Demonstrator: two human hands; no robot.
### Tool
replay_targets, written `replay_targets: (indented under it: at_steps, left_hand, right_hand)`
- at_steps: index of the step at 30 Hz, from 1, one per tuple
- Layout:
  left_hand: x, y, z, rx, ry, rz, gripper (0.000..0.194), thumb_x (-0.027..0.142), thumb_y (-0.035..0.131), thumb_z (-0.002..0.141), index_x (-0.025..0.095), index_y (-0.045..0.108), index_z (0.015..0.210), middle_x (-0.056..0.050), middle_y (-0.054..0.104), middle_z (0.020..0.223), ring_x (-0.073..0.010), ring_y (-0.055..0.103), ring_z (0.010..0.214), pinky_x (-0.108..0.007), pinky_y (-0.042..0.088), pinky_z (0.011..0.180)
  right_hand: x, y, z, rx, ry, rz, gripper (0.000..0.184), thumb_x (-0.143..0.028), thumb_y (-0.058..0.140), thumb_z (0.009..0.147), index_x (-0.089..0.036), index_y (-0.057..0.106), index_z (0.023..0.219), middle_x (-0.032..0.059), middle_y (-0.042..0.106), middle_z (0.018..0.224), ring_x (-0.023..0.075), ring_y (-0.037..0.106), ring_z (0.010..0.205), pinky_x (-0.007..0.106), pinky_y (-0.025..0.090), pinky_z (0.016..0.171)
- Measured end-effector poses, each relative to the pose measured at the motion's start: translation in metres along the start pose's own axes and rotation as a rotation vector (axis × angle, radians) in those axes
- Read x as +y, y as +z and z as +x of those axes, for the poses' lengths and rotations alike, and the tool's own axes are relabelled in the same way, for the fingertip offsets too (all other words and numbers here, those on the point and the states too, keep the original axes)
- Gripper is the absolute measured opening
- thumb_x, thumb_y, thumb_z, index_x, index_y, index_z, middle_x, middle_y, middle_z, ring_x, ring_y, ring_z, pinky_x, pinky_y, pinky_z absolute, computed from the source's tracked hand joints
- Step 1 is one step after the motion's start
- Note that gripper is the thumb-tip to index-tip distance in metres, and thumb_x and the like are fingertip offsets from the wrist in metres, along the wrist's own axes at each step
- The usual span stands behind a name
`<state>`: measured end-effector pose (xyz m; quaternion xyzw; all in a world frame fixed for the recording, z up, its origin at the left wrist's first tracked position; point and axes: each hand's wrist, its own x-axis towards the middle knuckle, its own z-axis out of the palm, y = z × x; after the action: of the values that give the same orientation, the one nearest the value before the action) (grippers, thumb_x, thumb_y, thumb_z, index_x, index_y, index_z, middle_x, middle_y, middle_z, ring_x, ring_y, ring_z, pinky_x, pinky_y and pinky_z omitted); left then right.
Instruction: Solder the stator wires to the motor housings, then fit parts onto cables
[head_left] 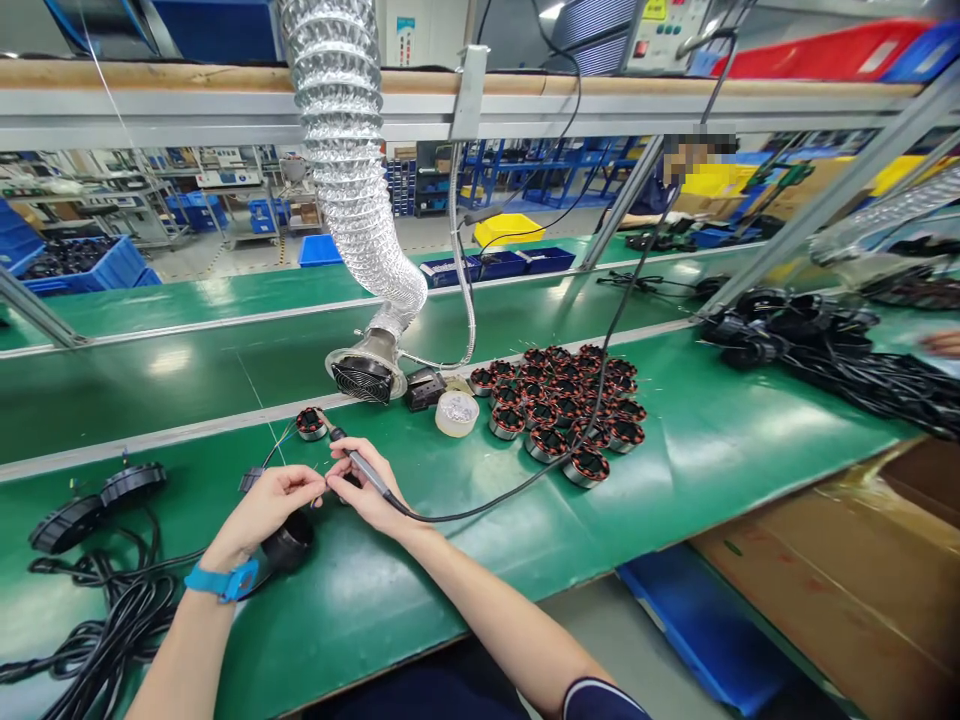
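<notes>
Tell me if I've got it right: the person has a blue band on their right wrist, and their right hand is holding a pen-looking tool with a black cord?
Nearly! The blue band is on the left wrist, not the right one, as the head view shows. The right hand does hold the pen-looking tool with the black cord.

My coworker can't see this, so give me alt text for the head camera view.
Two bare hands, left and right, meet over a green bench; the right also holds a soldering iron, near clustered copper-wound motor parts.
</notes>
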<state>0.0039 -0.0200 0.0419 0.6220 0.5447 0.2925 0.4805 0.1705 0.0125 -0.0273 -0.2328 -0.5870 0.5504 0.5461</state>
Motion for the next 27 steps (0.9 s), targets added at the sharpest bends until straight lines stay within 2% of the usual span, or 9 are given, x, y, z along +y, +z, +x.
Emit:
replay_targets:
  at_steps: [5,9,13,22,27]
  left_hand:
    - [-0.006,0.004,0.0034,0.043,-0.021,-0.02,0.033,0.05,0.068,0.074,0.016,0.069,0.074,-0.004,0.067,0.071,-0.0184,0.058,0.07,-0.029,0.045,0.07]
    - [-0.0068,0.0012,0.0032,-0.038,-0.026,0.05,0.033,0.048,0.067,0.076,0.016,0.071,0.079,-0.005,0.071,0.077,-0.0196,0.06,0.074,-0.029,0.046,0.072]
    - [-0.0058,-0.0032,0.0013,-0.087,-0.037,0.123,0.033,0.049,0.064,0.078,0.017,0.072,0.075,-0.006,0.072,0.077,-0.0193,0.06,0.074,-0.028,0.045,0.071]
    - [-0.0055,-0.0024,0.0011,0.051,-0.052,0.125,0.033,0.05,0.07,0.069,0.016,0.07,0.071,-0.003,0.069,0.069,-0.0165,0.056,0.064,-0.026,0.043,0.062]
    - [-0.0059,-0.0005,0.0011,0.085,-0.04,0.138,0.034,0.05,0.071,0.068,0.016,0.07,0.07,-0.001,0.066,0.064,-0.0145,0.051,0.059,-0.025,0.039,0.057]
  right_hand:
    - [0.0056,-0.0021,-0.0038,0.029,0.047,0.032,0.042,-0.024,0.074,0.076,-0.024,0.058,0.115,0.0036,0.059,0.104,0.0123,0.067,0.078,0.025,0.056,0.068]
    - [0.0028,-0.005,-0.0061,0.044,0.067,0.031,0.042,-0.023,0.073,0.076,-0.025,0.058,0.115,0.0034,0.059,0.103,0.0117,0.066,0.076,0.025,0.056,0.067]
    - [-0.0011,-0.0052,-0.0062,0.047,0.076,0.042,0.041,-0.023,0.074,0.075,-0.024,0.058,0.113,0.0034,0.058,0.103,0.0116,0.066,0.075,0.024,0.056,0.066]
    - [0.0015,-0.004,-0.0038,0.087,0.156,0.117,0.05,-0.023,0.079,0.067,-0.024,0.058,0.112,0.002,0.057,0.103,0.0083,0.064,0.067,0.02,0.053,0.058]
    - [0.0031,-0.0055,-0.0047,0.046,0.094,0.003,0.046,-0.02,0.073,0.072,-0.024,0.057,0.116,0.0031,0.056,0.106,0.0076,0.063,0.068,0.021,0.054,0.061]
